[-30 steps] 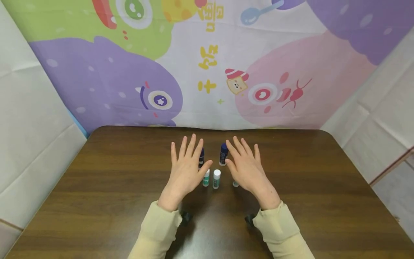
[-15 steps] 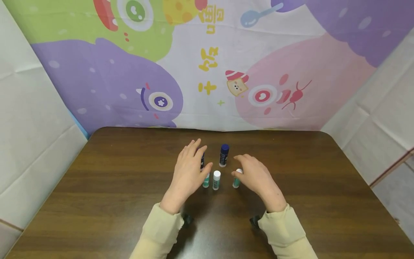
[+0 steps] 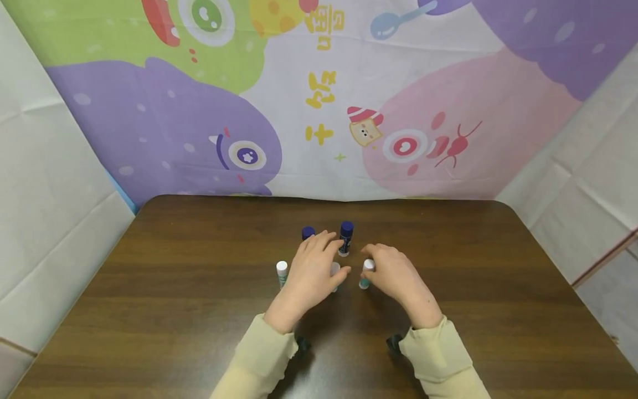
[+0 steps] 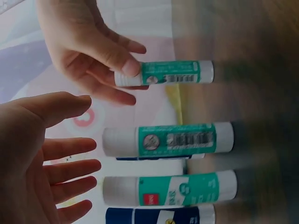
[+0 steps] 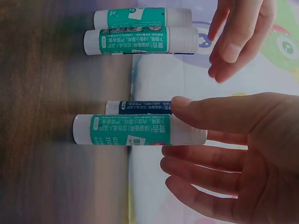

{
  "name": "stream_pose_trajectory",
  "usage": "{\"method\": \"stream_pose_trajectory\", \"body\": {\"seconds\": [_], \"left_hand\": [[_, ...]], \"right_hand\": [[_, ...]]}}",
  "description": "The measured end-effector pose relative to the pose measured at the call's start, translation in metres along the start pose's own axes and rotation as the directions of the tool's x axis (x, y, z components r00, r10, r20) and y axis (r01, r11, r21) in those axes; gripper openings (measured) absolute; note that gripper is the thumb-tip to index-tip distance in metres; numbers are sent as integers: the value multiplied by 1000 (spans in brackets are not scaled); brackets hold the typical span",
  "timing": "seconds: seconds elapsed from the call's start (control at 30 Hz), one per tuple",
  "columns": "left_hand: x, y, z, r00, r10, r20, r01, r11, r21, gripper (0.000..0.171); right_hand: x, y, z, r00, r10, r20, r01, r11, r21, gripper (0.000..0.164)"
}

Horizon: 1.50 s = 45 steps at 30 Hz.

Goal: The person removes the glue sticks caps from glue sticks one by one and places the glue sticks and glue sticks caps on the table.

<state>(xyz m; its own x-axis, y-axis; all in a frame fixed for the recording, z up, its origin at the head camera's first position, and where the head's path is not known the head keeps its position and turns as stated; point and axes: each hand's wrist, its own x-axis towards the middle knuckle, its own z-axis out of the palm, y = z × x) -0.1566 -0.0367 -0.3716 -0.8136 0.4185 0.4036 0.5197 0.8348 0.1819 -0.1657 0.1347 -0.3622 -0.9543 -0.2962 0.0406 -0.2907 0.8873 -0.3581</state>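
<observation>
My right hand (image 3: 396,275) holds the white cap of a green-and-white glue stick (image 5: 135,130) between thumb and fingers; this stick stands upright on the table. My left hand (image 3: 315,272) hovers with its fingers apart, around the middle glue sticks, holding nothing. Two green glue sticks, one (image 4: 177,139) beside the other (image 4: 180,189), stand in front of it in the left wrist view. In the head view it partly hides one green stick (image 3: 335,270). Left of its wrist stands another green glue stick (image 3: 282,269). Behind are two blue glue sticks, one (image 3: 308,232) partly covered, one (image 3: 346,237) more visible.
The brown wooden table (image 3: 164,288) extends to both sides. At its far edge hangs a cartoon-printed cloth (image 3: 319,166). Pale cloth panels (image 3: 55,183) flank the table. Dark wrist-worn pieces (image 3: 394,344) sit under the sleeves.
The right hand has drawn back from its spread pose and closed in at the right green glue stick. My left hand has shifted right, uncovering the leftmost green stick and a blue cap.
</observation>
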Motion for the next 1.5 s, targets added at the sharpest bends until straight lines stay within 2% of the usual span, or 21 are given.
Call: {"method": "stream_pose_trajectory", "body": {"seconds": [0.27,0.5,0.73,0.93,1.13,1.5], "left_hand": [[4,2,12,996,38,77,-43,996,76,49],[7,3,19,993,40,109,-48,996,76,49],[10,6,23,994,44,105,-52,996,74,46],[11,8,26,993,47,104,-57,993,100,46],[12,9,27,997,51,63,-57,994,90,43],[15,12,27,994,80,-74,-77,996,42,34]], "right_hand": [[0,2,0,1000,-2,-3,2,1000,8,35],[0,4,-1,1000,-9,-12,9,1000,8,29],[0,3,0,1000,-14,-8,14,999,35,16],[-2,3,-3,999,-28,-43,30,998,49,15],[-4,3,-6,992,-52,-114,61,996,72,15],[-7,1,-14,984,-53,-172,78,987,139,15]]}}
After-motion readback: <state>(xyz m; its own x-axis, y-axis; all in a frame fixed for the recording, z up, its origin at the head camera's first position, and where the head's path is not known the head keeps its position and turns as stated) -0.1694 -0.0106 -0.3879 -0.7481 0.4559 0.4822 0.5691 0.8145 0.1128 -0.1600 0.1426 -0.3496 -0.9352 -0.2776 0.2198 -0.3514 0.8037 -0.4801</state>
